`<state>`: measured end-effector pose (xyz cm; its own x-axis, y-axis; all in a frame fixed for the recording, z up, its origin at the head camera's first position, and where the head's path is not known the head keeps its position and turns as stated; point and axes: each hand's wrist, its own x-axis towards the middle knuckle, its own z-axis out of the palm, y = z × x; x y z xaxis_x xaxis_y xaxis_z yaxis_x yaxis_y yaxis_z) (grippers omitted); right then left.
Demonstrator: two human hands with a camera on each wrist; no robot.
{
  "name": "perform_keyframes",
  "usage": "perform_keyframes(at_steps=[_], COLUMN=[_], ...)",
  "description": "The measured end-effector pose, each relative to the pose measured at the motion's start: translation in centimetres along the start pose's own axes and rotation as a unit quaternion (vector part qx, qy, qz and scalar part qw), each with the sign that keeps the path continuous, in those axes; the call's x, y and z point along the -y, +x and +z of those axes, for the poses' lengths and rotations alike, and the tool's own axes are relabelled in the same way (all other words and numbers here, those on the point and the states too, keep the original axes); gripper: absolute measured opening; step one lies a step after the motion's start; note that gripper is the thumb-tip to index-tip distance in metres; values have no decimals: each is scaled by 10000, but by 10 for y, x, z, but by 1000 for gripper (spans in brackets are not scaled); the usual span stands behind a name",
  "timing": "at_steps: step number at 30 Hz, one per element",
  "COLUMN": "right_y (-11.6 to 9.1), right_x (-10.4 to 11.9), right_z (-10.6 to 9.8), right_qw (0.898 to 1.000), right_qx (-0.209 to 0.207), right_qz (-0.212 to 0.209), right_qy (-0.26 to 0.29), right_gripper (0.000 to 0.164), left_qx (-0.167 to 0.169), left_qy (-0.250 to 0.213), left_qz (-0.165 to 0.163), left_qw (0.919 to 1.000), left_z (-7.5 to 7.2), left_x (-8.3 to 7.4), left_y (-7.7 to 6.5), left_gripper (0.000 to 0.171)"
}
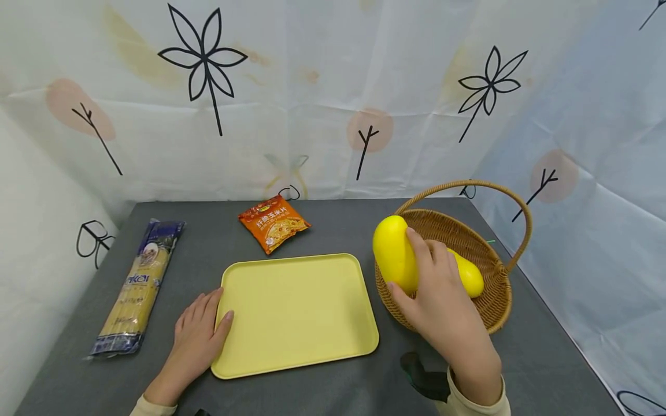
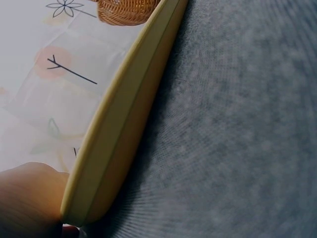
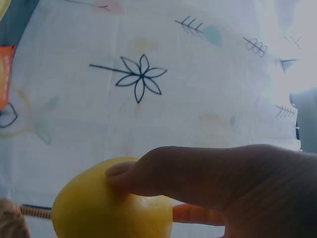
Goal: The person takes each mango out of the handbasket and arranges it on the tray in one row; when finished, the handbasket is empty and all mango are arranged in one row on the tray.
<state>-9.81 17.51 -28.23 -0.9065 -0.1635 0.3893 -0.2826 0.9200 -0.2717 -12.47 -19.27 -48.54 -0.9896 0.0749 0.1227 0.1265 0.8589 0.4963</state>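
My right hand grips a smooth yellow mango over the left side of a wicker basket. Its thumb presses on the mango in the right wrist view. Behind the fingers, a second yellow fruit lies in the basket, partly hidden by the hand. At the left edge of a pale yellow tray, my left hand holds the rim, thumb over the edge. From low down, the left wrist view shows the tray's side wall.
An orange snack packet lies behind the tray. A long pack of noodles rests at the left on the grey tabletop. The basket's handle arches up at the back right, near a patterned curtain. A black strap shows by the right wrist.
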Motion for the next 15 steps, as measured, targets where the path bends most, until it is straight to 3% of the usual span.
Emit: perform_keyframes(at_steps=[6,15], right_y=[0,10], right_x=[16,31], right_z=[16,56], right_qw=[9978,9933], right_qx=[270,970], right_qz=[-533,-479], right_qy=[270,416], right_gripper=[81,82], left_qx=[33,19], left_qy=[-29,-13], left_qz=[-2,5], left_qw=[10000,10000], left_z=[0,0], left_x=[1,1], left_y=[0,0], left_gripper=[60,59])
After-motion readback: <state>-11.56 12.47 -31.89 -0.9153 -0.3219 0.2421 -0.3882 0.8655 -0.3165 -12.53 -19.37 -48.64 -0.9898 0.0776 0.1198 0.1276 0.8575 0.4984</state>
